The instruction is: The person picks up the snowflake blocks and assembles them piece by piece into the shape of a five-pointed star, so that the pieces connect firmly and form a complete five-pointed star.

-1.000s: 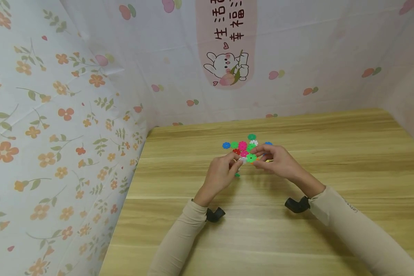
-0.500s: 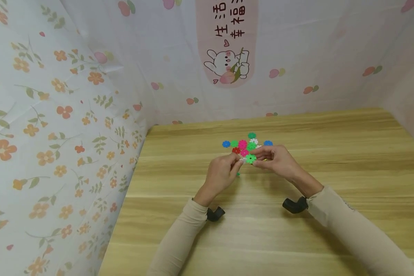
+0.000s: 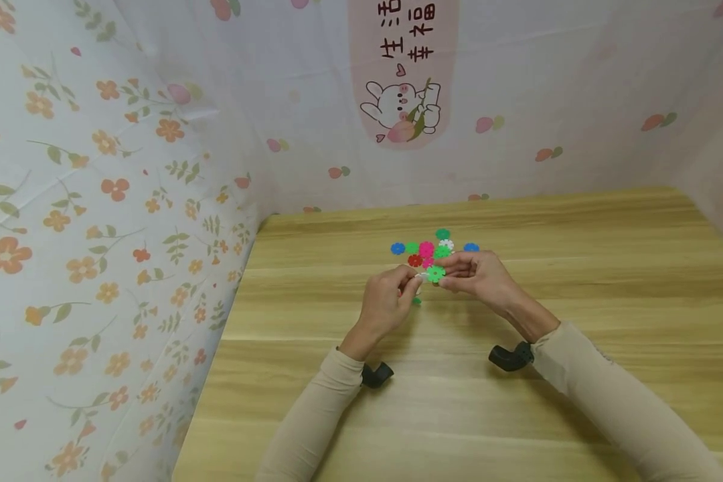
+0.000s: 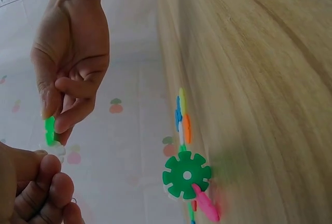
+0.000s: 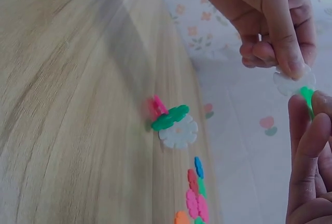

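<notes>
My left hand pinches a white notched flower disc between thumb and forefinger. Facing it, my right hand has a bright green flower disc between its thumb and fingers. Both discs are up off the table, meeting at their edges, the green one set at an angle to the white in the right wrist view. Below the hands, a darker green disc, a pink disc and a white disc stand slotted together on the table.
Several loose flower discs lie behind the hands on the wooden table, among them a blue disc, a red disc, a pink disc and another blue disc. A printed curtain hangs along the back and left.
The hands stay together with the same two discs, shifting only slightly. The head view has tilted a little.
</notes>
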Demonstrator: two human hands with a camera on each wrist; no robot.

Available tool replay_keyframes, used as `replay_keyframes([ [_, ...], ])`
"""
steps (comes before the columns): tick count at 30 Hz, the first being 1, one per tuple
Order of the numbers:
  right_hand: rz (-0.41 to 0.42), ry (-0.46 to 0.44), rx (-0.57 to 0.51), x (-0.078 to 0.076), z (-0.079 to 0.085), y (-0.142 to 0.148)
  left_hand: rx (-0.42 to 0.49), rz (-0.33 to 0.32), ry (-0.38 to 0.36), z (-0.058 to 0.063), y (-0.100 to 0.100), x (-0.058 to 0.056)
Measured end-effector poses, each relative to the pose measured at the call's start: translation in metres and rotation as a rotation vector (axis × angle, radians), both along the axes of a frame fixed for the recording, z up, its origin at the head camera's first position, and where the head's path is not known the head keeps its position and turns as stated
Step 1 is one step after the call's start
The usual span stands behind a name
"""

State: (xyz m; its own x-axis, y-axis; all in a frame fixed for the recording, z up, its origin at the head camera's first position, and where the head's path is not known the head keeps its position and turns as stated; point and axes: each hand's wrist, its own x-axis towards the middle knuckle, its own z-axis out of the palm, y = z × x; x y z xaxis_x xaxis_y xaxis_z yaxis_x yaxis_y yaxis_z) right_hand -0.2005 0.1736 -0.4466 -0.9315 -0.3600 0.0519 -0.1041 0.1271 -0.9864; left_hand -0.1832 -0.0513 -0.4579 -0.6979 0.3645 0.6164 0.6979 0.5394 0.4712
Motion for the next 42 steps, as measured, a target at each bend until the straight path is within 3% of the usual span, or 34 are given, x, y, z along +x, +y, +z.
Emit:
replay_keyframes([
  [14,-0.029,0.049,-0.069,0.003,-0.001,-0.001,0.068,-0.024,0.091,0.002,0.005,-0.003],
  [25,-0.032,0.126,-0.032,0.007,-0.003,-0.001,0.057,-0.038,0.098,0.001,0.009,-0.003],
  [32,-0.040,0.061,-0.101,0.006,-0.013,-0.002,0.008,-0.047,0.105,0.002,0.010,-0.004],
  [36,-0.025,0.066,-0.111,0.005,-0.015,-0.003,0.021,-0.036,0.109,0.002,0.011,-0.004],
  [42,0.008,0.065,-0.017,0.000,-0.007,0.000,-0.008,-0.018,-0.007,0.002,0.007,-0.006],
])
